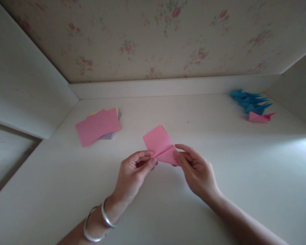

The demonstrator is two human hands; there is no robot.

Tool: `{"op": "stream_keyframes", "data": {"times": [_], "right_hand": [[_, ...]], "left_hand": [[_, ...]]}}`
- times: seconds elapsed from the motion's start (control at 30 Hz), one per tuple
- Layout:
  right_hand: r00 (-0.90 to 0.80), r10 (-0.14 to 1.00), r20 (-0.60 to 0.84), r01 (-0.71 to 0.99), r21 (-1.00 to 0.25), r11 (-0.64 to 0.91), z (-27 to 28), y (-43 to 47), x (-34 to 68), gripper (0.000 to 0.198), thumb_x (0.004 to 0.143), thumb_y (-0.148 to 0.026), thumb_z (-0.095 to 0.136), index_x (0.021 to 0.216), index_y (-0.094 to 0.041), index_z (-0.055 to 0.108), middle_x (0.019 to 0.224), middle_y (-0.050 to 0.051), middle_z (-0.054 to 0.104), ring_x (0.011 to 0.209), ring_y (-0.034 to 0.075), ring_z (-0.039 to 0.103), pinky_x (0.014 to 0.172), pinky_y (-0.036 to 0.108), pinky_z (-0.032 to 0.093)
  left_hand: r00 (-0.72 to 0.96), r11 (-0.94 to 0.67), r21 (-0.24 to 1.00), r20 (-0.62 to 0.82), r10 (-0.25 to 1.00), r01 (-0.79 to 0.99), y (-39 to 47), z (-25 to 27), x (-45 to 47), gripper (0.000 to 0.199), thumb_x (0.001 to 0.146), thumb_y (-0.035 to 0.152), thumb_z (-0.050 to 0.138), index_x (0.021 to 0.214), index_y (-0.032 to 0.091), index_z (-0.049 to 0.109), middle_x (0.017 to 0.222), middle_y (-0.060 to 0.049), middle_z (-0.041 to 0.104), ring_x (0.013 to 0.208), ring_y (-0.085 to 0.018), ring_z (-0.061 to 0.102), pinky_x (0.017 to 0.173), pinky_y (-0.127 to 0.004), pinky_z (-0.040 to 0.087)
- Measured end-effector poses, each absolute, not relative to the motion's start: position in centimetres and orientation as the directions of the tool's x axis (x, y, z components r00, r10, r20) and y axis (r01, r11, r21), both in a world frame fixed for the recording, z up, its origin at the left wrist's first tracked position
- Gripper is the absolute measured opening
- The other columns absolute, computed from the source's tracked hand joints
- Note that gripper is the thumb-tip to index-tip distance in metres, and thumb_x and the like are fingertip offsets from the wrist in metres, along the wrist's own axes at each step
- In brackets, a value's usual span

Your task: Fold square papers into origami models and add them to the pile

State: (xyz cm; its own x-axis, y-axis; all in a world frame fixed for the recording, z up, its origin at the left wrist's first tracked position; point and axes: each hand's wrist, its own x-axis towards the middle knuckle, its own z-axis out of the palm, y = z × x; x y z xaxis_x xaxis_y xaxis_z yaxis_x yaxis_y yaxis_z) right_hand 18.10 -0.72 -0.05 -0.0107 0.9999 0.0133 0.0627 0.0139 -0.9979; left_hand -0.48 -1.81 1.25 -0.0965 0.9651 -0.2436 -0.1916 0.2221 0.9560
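Note:
A partly folded sheet of pink origami paper point(159, 139) is held between my two hands above the white tabletop, with a crease running across its lower part. My left hand point(135, 170) pinches its lower left edge between thumb and fingers; two silver bangles circle that wrist. On the other side, my right hand point(196, 167) grips the lower right corner, thumb on top and some fingertips hidden beneath. Its index finger curves over near the paper's right edge.
To the left lies a stack of paper sheets point(98, 126), pink on top with yellow and purple showing below. Several blue folded paper figures point(252, 101) sit at the back right, beside a pink folded figure point(260, 117). A flowered wall point(142, 41) rises behind the white tabletop point(153, 211).

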Motion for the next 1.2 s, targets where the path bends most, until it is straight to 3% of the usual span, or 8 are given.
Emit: {"op": "stream_keyframes", "data": {"times": [0.37, 0.47, 0.6, 0.77, 0.97, 1.2], "right_hand": [[0.045, 0.999, 0.001, 0.089, -0.996, -0.003, -0.28, -1.01, 18.12, 0.028, 0.089, -0.041, 0.064, 0.108, -0.021, 0.070, 0.084, 0.006, 0.078, 0.073, 0.019, 0.072, 0.064, 0.027, 0.059], [0.049, 0.999, 0.004, 0.085, -0.996, 0.000, -0.35, -1.06, 18.11, 0.027, 0.090, -0.040, 0.064, 0.109, -0.022, 0.070, 0.086, 0.006, 0.078, 0.075, 0.019, 0.073, 0.066, 0.026, 0.059], [0.024, 1.000, 0.013, 0.061, -0.998, 0.012, -0.13, -0.87, 18.11, 0.021, 0.091, -0.038, 0.063, 0.104, -0.023, 0.071, 0.090, 0.005, 0.079, 0.078, 0.018, 0.073, 0.068, 0.025, 0.058], [-0.008, 0.999, 0.044, 0.099, -0.994, 0.045, 0.32, -0.94, 17.99, 0.015, 0.091, -0.035, 0.063, 0.097, -0.024, 0.071, 0.088, 0.004, 0.078, 0.077, 0.017, 0.073, 0.066, 0.022, 0.058], [-0.016, 0.998, 0.066, 0.202, -0.977, 0.068, 0.52, -1.34, 17.97, 0.017, 0.090, -0.035, 0.063, 0.097, -0.022, 0.071, 0.085, 0.004, 0.078, 0.072, 0.016, 0.072, 0.061, 0.021, 0.056], [-0.091, 0.995, -0.049, 0.057, -0.997, -0.043, 0.55, -1.02, 18.11, 0.025, 0.090, -0.039, 0.063, 0.107, -0.021, 0.071, 0.095, 0.006, 0.078, 0.081, 0.018, 0.072, 0.069, 0.024, 0.057]], "left_hand": [[-0.067, 0.163, 0.972, -0.176, 0.982, -0.171, -2.08, 1.53, -0.39, 0.012, 0.076, 0.020, 0.080, 0.083, 0.015, 0.071, 0.073, 0.000, 0.073, 0.068, -0.009, 0.066, 0.067, -0.017, 0.053], [-0.077, 0.140, 0.957, -0.164, 0.983, -0.254, -2.06, 1.69, -0.23, 0.022, 0.075, 0.017, 0.080, 0.085, 0.018, 0.061, 0.068, 0.004, 0.070, 0.065, -0.008, 0.064, 0.066, -0.016, 0.052], [-0.049, 0.223, 0.907, -0.257, 0.965, -0.358, -1.89, 1.88, -0.11, 0.039, 0.073, 0.014, 0.080, 0.092, 0.022, 0.047, 0.064, 0.006, 0.070, 0.065, -0.010, 0.067, 0.067, -0.019, 0.053], [0.076, 0.348, 0.886, -0.342, 0.937, -0.306, -1.85, 1.89, -0.18, 0.032, 0.076, 0.023, 0.080, 0.103, 0.016, 0.063, 0.085, -0.004, 0.077, 0.076, -0.012, 0.069, 0.072, -0.022, 0.056], [0.107, 0.398, 0.908, -0.386, 0.916, -0.133, -1.98, 1.67, -0.24, 0.026, 0.076, 0.036, 0.080, 0.082, 0.011, 0.076, 0.075, -0.006, 0.076, 0.065, -0.013, 0.068, 0.064, -0.021, 0.057], [0.079, 0.373, 0.925, -0.368, 0.927, -0.074, -2.02, 1.66, -0.40, 0.029, 0.076, 0.041, 0.079, 0.076, 0.012, 0.076, 0.068, -0.005, 0.075, 0.063, -0.013, 0.067, 0.060, -0.019, 0.054]]}}
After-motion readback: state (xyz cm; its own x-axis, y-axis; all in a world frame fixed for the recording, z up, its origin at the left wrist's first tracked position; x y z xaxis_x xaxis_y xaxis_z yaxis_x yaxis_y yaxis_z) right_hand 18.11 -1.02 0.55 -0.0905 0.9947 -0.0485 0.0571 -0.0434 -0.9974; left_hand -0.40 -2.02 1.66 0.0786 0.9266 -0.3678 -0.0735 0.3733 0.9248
